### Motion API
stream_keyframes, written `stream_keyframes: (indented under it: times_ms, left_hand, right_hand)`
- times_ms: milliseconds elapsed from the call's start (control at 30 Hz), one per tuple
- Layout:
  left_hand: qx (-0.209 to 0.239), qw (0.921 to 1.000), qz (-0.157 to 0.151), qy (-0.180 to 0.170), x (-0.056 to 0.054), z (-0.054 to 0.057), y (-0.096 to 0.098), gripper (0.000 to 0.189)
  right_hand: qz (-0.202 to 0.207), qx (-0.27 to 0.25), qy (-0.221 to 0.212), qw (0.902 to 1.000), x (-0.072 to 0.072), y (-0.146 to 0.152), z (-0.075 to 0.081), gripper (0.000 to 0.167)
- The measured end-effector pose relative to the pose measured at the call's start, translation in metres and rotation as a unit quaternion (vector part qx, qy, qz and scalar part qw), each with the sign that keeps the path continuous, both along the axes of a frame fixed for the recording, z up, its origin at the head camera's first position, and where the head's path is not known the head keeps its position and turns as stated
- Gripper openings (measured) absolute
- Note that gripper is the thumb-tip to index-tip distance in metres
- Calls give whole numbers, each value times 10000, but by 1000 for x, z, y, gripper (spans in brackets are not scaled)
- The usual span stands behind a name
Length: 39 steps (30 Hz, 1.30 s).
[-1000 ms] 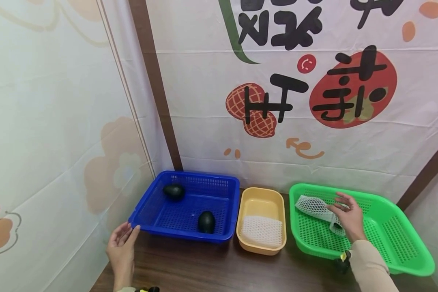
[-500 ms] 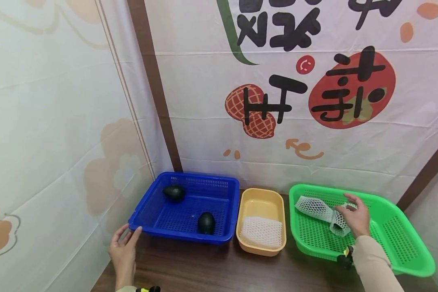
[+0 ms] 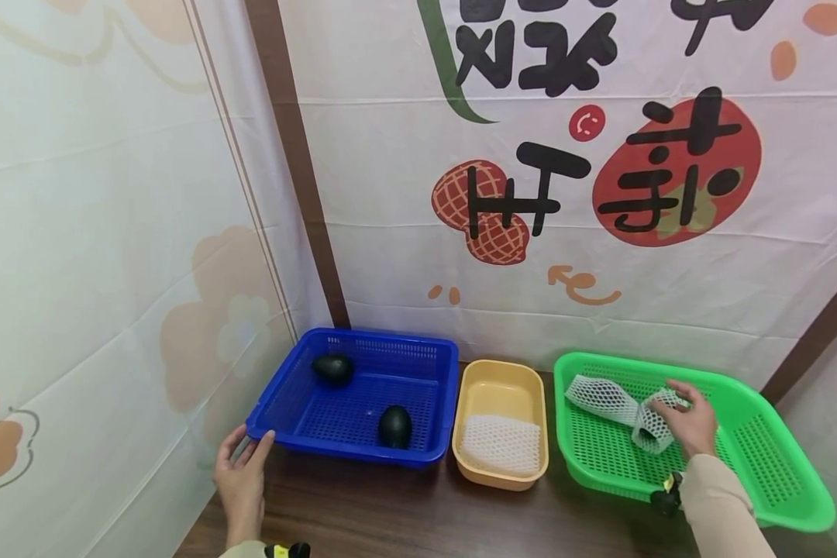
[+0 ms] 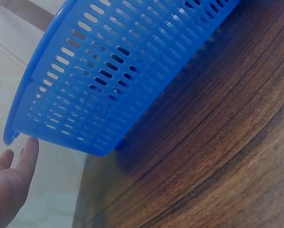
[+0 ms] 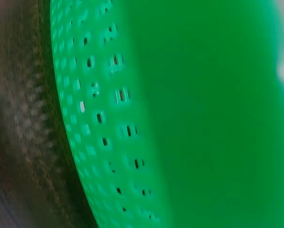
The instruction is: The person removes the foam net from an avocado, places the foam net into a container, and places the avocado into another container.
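In the head view, my left hand (image 3: 240, 480) is at the near left corner of a blue plastic basket (image 3: 289, 439), fingers loosely bent and spread. The left wrist view shows these fingers (image 4: 28, 156) by the basket's rim; contact is unclear. Inside the basket lie two dark, avocado-shaped fruits (image 3: 332, 369). My right hand (image 3: 697, 422) is over a green basket (image 3: 795, 480), thumb and fingers apart around one end of a white foam net sleeve (image 3: 652, 434). Something dark shows in its opening. Another foam net sleeve (image 3: 600, 397) lies to its left.
Between the two baskets stands a yellow tray (image 3: 504, 380) with white foam netting (image 3: 500, 444) in its near half. All stand on a brown wooden table (image 3: 390, 511). Printed cloth walls (image 3: 390, 256) rise behind and at the left.
My right hand has moved right along the foam net sleeve, which stays in place and shows more of itself. My left hand has shifted slightly right at the blue basket's corner.
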<state>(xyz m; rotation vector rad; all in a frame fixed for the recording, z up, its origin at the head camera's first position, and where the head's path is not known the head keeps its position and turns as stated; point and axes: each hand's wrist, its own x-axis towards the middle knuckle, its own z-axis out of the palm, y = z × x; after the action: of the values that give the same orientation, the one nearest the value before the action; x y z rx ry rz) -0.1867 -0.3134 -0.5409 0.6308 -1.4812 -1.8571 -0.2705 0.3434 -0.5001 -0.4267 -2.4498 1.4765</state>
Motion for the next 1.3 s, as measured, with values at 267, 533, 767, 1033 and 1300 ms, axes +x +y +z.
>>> stream_keyframes:
  times_ms: [267, 533, 767, 1033, 1300]
  left_hand:
    - [-57, 9994, -12, -338, -5, 1, -2, 64]
    - [-157, 9984, -161, -520, -11, -3, -5, 68]
    - [-189, 9979, -198, -589, -14, -5, -2, 69]
    - [-205, 9979, -363, -498, -16, -7, 3, 70]
    - [-239, 9983, -372, -373, -16, -9, 1, 68]
  right_hand:
    - [296, 39, -301, 9991, -4, 12, -5, 69]
    - [417, 83, -603, 9973, -17, 28, -17, 76]
    - [753, -53, -923, 9929, -13, 24, -3, 85]
    - [1424, -89, -1486, 9785, -11, 29, 2, 91]
    - [2064, -173, -1989, 9579, -10, 29, -2, 97]
